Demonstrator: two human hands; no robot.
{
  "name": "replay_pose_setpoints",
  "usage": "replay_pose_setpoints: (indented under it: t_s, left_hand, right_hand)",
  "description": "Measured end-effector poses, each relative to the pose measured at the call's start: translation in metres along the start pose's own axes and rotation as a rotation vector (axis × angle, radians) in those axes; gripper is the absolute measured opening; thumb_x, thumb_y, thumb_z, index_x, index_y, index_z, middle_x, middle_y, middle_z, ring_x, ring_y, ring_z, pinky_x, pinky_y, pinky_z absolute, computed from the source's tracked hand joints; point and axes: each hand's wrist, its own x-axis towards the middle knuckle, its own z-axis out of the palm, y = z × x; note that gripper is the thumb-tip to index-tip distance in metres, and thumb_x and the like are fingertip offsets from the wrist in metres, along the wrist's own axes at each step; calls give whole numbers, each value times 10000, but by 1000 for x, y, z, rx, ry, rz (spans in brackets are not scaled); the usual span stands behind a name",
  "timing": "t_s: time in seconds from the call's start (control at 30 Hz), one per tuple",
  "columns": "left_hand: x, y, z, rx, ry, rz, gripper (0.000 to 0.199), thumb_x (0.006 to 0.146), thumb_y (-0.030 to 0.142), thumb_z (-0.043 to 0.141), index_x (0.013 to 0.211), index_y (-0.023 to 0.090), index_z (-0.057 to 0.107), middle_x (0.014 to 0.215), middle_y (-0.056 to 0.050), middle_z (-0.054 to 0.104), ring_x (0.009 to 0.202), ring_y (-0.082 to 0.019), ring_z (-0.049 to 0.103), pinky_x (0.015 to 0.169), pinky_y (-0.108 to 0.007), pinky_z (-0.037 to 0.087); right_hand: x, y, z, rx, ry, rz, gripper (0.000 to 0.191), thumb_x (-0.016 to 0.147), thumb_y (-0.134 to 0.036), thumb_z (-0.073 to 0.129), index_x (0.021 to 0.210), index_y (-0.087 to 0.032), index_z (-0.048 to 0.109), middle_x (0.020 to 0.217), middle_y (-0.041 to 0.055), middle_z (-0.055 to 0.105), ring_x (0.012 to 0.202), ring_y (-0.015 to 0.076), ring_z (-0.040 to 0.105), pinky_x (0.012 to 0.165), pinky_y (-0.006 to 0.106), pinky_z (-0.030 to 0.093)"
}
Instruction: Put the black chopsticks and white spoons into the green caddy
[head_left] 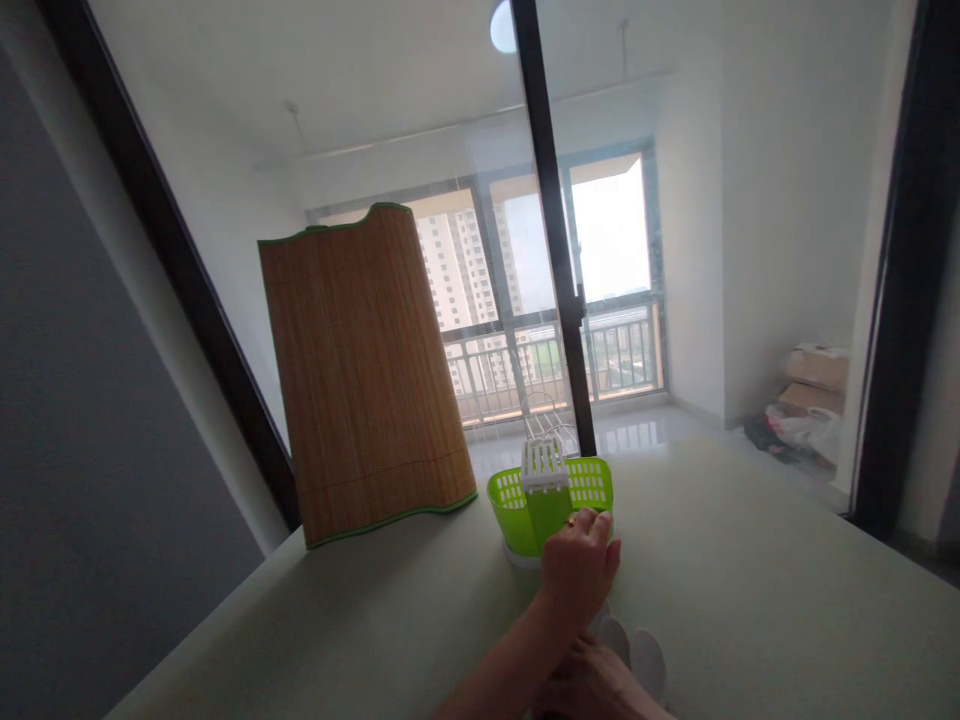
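Note:
A bright green basket (514, 520) with a slotted wall and a white base stands on the pale table. At its front right side is my left hand (581, 560), its fingers curled over the basket's edge and a ring on one finger. A white slotted piece (545, 465) rises from the basket's middle, above a green panel. Lower down, my right hand (589, 680) lies partly behind my left forearm, with its fingers mostly hidden. Pale rounded pieces (648, 662) like spoon heads show beside it; whether it holds them is unclear.
A brown bamboo mat (367, 380) with green edging stands curved at the table's left. Beyond the pale table (750, 580) are a dark-framed glass door (551, 200) and a balcony window. Cardboard and bags (810, 400) lie on the floor at the right.

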Motion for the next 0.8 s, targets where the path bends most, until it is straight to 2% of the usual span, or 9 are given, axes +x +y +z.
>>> replay_pose_setpoints:
  t_s: [0.07, 0.13, 0.27, 0.37, 0.47, 0.67, 0.8]
  left_hand:
    - [-30, -12, -14, -80, 55, -64, 222, 903, 318, 480, 1087, 241, 575, 1043, -23, 652, 922, -179, 619, 763, -275, 456]
    - [-60, -28, -23, -118, 37, -181, 167, 907, 312, 460, 943, 231, 602, 923, -4, 673, 835, -158, 624, 714, -254, 427]
    - [-116, -54, -28, -153, -167, -391, 232, 885, 333, 459, 742, 213, 598, 689, 18, 658, 629, -124, 586, 573, -233, 338]
    - [-145, -61, -25, -184, -338, -431, 248, 853, 362, 477, 715, 210, 616, 654, 17, 655, 596, -119, 570, 540, -230, 302]
    - [-159, -57, -21, -201, -424, -429, 204, 814, 344, 497, 742, 218, 640, 686, 16, 672, 625, -126, 583, 548, -231, 304]
    - [-159, -45, -22, -144, -397, -425, 193, 787, 339, 494, 756, 224, 645, 735, -4, 685, 701, -161, 625, 597, -241, 361]
    - [-156, -43, -24, -109, -433, -463, 189, 777, 311, 482, 787, 221, 648, 776, -24, 699, 752, -191, 656, 642, -259, 414]
  right_hand:
    - [-3, -9, -14, 8, -28, 3, 122, 750, -267, 720, 866, -304, 705, 928, 5, 702, 952, 246, 594, 825, 335, 425]
    - [-6, -20, -30, 26, -68, 27, 131, 740, -268, 711, 868, -288, 690, 988, -2, 685, 969, 229, 578, 852, 334, 409]
    - [-8, -38, -53, 42, -103, 105, 158, 745, -233, 662, 899, -269, 673, 950, 5, 664, 927, 210, 565, 817, 321, 401]
    - [-8, -43, -59, 60, -113, 145, 164, 763, -219, 629, 921, -253, 661, 916, 18, 651, 880, 209, 559, 783, 321, 397]
    - [-9, -42, -59, 85, -107, 158, 172, 770, -214, 620, 938, -237, 647, 888, 27, 635, 864, 215, 547, 766, 324, 392]
    - [-10, -43, -63, 107, -113, 136, 164, 807, -192, 593, 947, -250, 657, 886, 29, 608, 868, 212, 532, 761, 321, 386]
    - [-11, -43, -64, 100, -112, 133, 193, 804, -176, 598, 963, -267, 658, 895, 25, 604, 880, 213, 529, 767, 326, 380]
